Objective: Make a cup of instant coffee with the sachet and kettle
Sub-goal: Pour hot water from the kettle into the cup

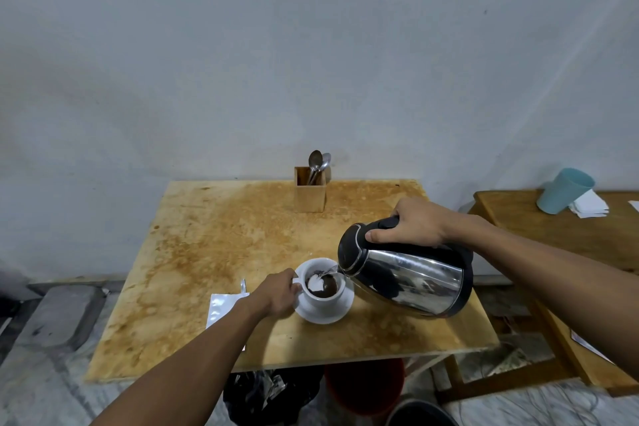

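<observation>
A white cup (323, 299) stands on a white saucer (326, 315) near the middle of the stained wooden table (214, 235). Brown coffee powder and white powder lie inside it. My right hand (413, 223) grips the black handle of a steel kettle (411, 278), which is tilted left with its spout over the cup's rim. A thin stream of water runs from the spout into the cup. My left hand (278, 294) holds the cup's handle on its left side. The silver sachet (221, 308) lies flat on the table, partly hidden by my left forearm.
A wooden holder with spoons (310, 188) stands at the table's back edge by the wall. A second wooden table (518, 218) at the right carries a tipped blue cup (565, 190) and white papers. Dark bags and a red bucket (364, 386) sit under the table.
</observation>
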